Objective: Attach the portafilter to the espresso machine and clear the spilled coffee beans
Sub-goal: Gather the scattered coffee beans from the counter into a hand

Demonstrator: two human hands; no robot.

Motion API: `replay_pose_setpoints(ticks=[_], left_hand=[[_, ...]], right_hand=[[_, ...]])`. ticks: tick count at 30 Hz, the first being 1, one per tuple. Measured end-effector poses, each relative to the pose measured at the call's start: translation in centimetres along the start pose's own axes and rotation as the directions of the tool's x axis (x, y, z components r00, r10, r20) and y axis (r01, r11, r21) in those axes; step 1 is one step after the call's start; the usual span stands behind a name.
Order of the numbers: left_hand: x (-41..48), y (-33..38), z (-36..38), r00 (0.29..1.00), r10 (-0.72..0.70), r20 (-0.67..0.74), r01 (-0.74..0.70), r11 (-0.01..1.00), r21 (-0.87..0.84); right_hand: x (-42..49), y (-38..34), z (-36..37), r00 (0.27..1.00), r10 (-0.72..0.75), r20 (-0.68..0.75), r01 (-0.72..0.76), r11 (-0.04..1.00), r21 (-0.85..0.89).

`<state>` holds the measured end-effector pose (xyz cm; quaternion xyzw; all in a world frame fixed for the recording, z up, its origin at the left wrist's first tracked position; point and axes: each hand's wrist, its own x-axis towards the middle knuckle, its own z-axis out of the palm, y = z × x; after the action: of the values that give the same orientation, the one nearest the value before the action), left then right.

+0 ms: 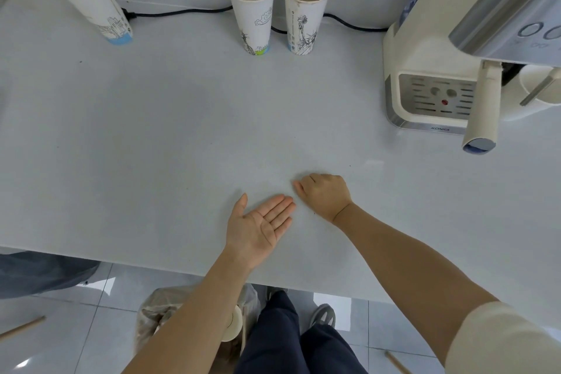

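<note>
Portafilter [482, 106] mounted, well beyond right hand [323, 196]

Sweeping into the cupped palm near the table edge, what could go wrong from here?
1. The left hand lies palm up and nearly flat, so anything the right hand pushes in may roll off over the table edge.
2. The portafilter handle juts out beyond the espresso machine; a wide right-arm move might knock it.
3. The right hand's curled fingers hide whatever they hold.

Head view, looking steeply down, tabletop [151, 130] near
</note>
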<state>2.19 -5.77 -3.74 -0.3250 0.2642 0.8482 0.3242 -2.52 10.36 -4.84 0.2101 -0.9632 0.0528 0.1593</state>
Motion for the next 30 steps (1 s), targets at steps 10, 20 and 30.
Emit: replay_pose_setpoints(ticks=[10,20,30], left_hand=[[-0.2,-0.9,2.3,0.999,-0.029,0.022,0.029,0.999,-0.013],[-0.3,-1.7,4.6,0.986,-0.060,0.154,0.079,0.990,-0.115],[-1.0,-2.5,4.9,0.971,0.028,0.238,-0.015,0.998,-0.056]], right_hand=[[1.7,-2.7,-3.5,0.986,0.085,-0.144,-0.033,0.943,0.332],[0.1,-5.5,-5.0,0.983,0.037,-0.180,0.019,0.952,0.304],[-0.6,-5.9,-5.8,0.956,0.085,-0.280,0.041,0.908,0.417]])
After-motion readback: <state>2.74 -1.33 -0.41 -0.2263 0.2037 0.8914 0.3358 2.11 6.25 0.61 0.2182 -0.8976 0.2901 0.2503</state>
